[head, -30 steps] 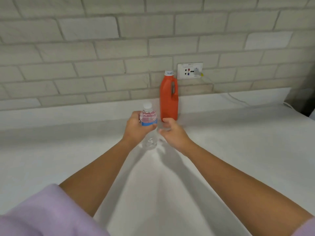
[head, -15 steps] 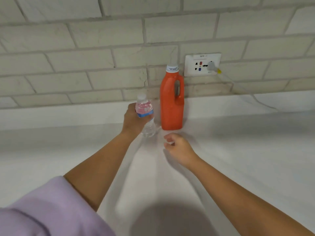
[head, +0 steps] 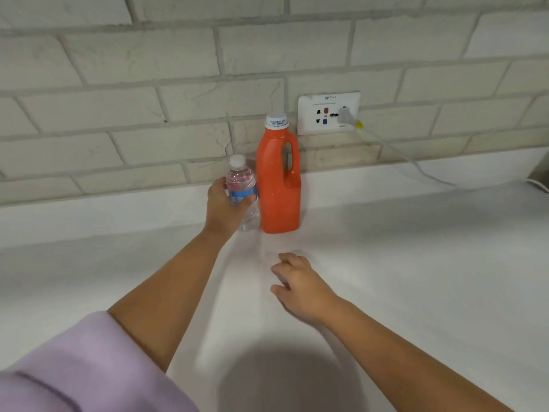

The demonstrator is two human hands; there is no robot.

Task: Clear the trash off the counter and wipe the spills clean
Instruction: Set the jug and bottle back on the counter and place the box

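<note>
A small clear water bottle (head: 241,176) with a white cap and a blue label stands upright on the white counter (head: 416,263), right beside a tall orange jug (head: 277,185) with a white cap and a handle. My left hand (head: 224,206) is wrapped around the water bottle's middle. My right hand (head: 300,282) hovers low over the counter in front of the jug, fingers loosely apart, holding nothing.
A brick wall (head: 148,114) rises behind the counter. A white wall socket (head: 328,113) holds a plug, and its white cable (head: 416,165) trails right along the back ledge. My head's shadow falls on the near counter.
My left hand carried the water bottle away from me and set it beside the orange jug. My right hand let go of the bottle and drew back toward me.
</note>
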